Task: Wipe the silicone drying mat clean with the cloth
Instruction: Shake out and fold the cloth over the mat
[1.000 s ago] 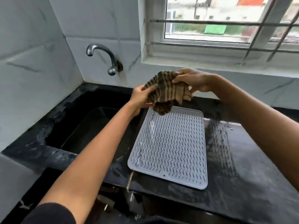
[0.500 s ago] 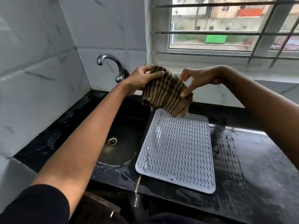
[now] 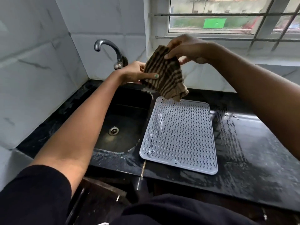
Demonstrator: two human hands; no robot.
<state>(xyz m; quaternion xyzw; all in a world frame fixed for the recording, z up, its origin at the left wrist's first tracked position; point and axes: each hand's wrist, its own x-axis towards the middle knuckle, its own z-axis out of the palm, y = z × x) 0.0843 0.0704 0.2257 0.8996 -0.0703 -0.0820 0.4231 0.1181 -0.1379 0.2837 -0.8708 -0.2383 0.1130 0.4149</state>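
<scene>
White marbled tiles back a black stone counter (image 3: 253, 143), wet and streaked, under a barred window (image 3: 227, 21). At left, a dark sink (image 3: 123, 120) with a curved tap (image 3: 112, 51) on the wall above it.

I note my left hand (image 3: 134, 73) raised over the sink's far edge, thumb laid across the front of the cloth (image 3: 164, 73) and fingers behind it, pinching its left edge. Cloth is brown-and-tan striped, held up in the air between both hands, its lower corner dangling just above the far edge of the mat (image 3: 178, 135) — apart from it, as far as I can judge.

My right hand (image 3: 186, 47) grips the cloth's top corner, fingertips curled over the fabric.

The grey mat lies flat on the counter just right of the sink, its wavy ridges showing a few wet glints along the left side. No wiping contact yet.

Handling judgement: the cloth is soft and limp and probably damp; it will drape and bunch, so best folded or wadded into a pad in one palm before pressing down. The mat looks light, flexible and likely slippery on the wet stone; I would expect it to slide under a stroke, so the free hand should pin a rim or corner while the other wipes along the ridges.
</scene>
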